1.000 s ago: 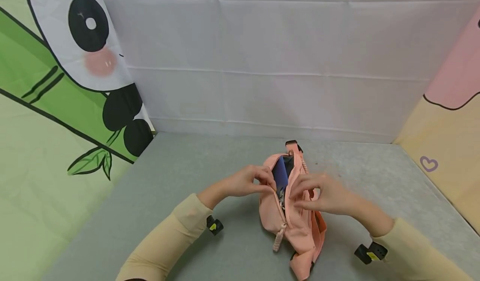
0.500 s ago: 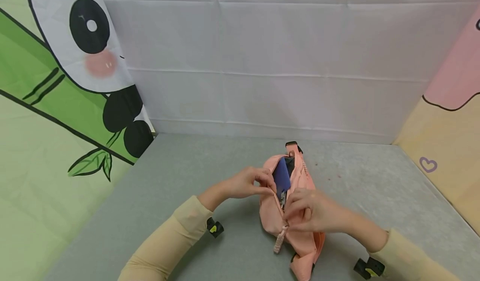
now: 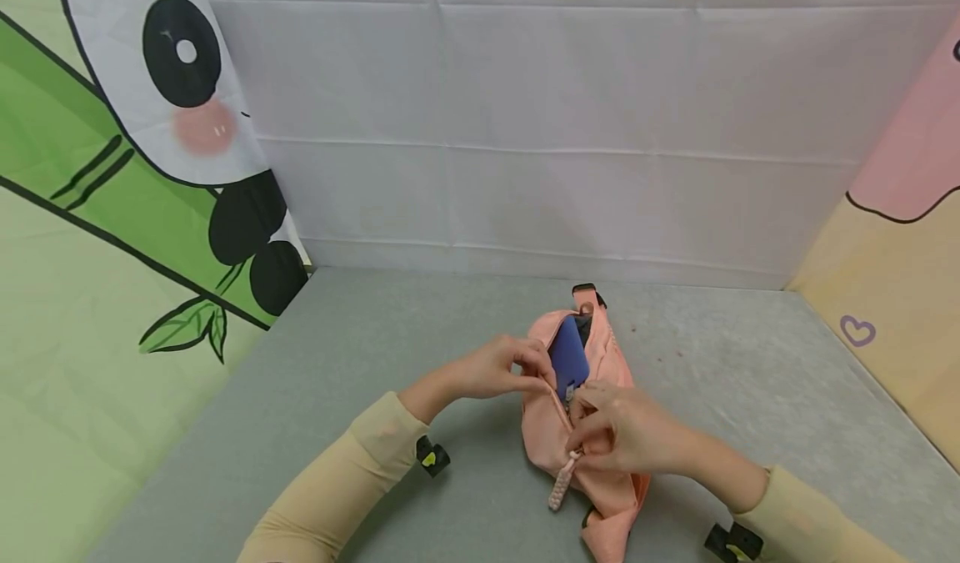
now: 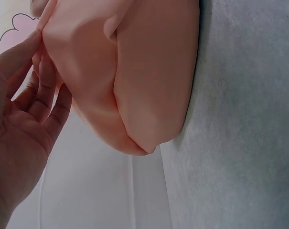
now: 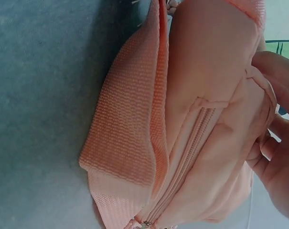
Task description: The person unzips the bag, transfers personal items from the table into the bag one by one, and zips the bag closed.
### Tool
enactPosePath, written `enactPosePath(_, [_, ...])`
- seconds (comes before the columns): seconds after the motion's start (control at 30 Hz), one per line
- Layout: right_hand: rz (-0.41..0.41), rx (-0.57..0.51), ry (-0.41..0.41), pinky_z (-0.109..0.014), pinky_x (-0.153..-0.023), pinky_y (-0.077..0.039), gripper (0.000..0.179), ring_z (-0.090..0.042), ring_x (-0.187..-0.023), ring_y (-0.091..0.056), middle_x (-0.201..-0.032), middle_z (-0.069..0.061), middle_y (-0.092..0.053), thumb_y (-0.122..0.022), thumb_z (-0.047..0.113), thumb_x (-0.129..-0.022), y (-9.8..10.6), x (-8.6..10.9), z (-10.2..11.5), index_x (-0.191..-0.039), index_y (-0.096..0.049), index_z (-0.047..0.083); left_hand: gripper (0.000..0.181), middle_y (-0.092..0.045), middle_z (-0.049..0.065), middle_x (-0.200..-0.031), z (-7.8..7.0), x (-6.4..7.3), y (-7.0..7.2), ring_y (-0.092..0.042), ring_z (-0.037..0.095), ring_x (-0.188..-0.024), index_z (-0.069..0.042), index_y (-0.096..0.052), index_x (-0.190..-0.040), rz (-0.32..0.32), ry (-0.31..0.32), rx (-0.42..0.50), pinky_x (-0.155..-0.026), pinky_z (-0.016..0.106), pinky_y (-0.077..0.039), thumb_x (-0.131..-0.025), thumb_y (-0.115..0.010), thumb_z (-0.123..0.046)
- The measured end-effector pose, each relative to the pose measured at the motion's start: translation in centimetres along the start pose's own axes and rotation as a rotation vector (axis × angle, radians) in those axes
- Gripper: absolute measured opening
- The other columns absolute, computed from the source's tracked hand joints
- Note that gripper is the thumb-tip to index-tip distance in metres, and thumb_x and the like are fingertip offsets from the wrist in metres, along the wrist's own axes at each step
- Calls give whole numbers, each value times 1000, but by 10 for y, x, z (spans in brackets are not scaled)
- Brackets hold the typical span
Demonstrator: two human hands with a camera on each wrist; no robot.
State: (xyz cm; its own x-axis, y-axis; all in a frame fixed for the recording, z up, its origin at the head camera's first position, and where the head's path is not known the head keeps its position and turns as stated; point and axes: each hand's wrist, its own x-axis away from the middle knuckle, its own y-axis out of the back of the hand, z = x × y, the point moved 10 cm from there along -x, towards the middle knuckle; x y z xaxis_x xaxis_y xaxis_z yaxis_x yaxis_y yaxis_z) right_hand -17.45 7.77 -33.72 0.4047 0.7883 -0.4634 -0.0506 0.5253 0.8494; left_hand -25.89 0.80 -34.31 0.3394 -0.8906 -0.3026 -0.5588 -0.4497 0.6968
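Note:
A pink waist bag (image 3: 543, 442) stands on the grey table with its zipped top opening spread. Inside it show a flat blue rectangular thing (image 3: 567, 361) and a small silvery piece (image 3: 570, 392). My left hand (image 3: 498, 369) pinches the left edge of the opening between thumb and fingers; in the left wrist view the fingertips (image 4: 48, 67) lie along that fabric edge. My right hand (image 3: 633, 429) pinches the opening's right edge toward its near end, just above the braided zipper pull (image 3: 560, 486). The right wrist view shows its thumb and fingers on the bag's upper fabric.
A wide pink strap (image 5: 125, 119) folds along the bag's right side, beside a second zipper (image 5: 192, 148). A black buckle (image 3: 585, 289) sits at the far end. White cloth (image 3: 495, 129) hangs behind the grey table (image 3: 375, 313), with printed cloths on both sides.
My right hand has come down and left from over the bag's right side to grip the near part of the opening. More of the blue thing shows. My left hand has kept its hold.

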Motion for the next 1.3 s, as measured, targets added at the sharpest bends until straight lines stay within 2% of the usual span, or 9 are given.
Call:
enactPosePath(0.2, [-1, 23, -16, -12, -60, -31, 15, 1, -74, -37, -86, 15, -44, -85, 24, -76, -4, -1, 5, -81, -73, 31, 7, -62, -7, -93, -5, 5, -1, -53, 5, -71, -12, -74, -93, 13, -10, 0, -65, 27, -48, -92, -67, -10])
enactPosePath(0.37, [-26, -7, -33, -11, -60, -32, 14, 1, -72, -38, -84, 14, -44, -81, 20, -80, -4, -2, 8, -80, -69, 28, 7, -62, -4, -92, -7, 9, -2, -53, 6, -72, -10, -74, -93, 18, -13, 19, -65, 27, -48, -92, -67, -9])
enactPosePath(0.53, [-40, -36, -43, -9, -57, -31, 29, 2, -68, -38, -79, 13, -44, -79, 6, -72, -6, -4, 12, -79, -61, 27, 7, -62, -3, -92, -10, 13, -2, -53, 5, -73, -9, -74, -93, 20, -29, 14, -66, 24, -48, -92, -67, -8])
enactPosePath(0.77, [-15, -84, -57, -11, -54, -34, 35, 3, -62, -39, -75, 13, -45, -72, -2, -69, -8, -9, 18, -81, -55, 26, 8, -62, -2, -93, -13, 18, -4, -54, 5, -73, -9, -74, -94, 34, -38, 24, -66, 29, -50, -92, -66, -7])
enactPosePath(1.0, [17, -173, -71, -13, -53, -39, 39, 1, -63, -45, -77, 10, -49, -66, -10, -68, -1, -11, 20, -82, -55, 24, 8, -64, 3, -93, -15, 20, -4, -54, 6, -73, -7, -74, -94, 46, -57, 32, -66, 25, -49, -92, -67, -5])
enactPosePath(1.17, [50, -159, -118, -16, -54, -41, 39, 0, -64, -47, -78, 12, -51, -66, -10, -68, 1, -8, 14, -83, -56, 25, 7, -63, 0, -93, -13, 19, -3, -54, 6, -73, -7, -74, -93, 48, -43, 29, -66, 24, -49, -91, -68, -5])
enactPosePath(1.3, [71, -152, -150, -17, -54, -41, 37, -2, -64, -47, -78, 14, -50, -66, -8, -73, 0, -6, 11, -84, -54, 25, 6, -62, -1, -92, -12, 20, -3, -54, 6, -73, -8, -74, -92, 49, -24, 27, -66, 25, -49, -91, -68, -7])
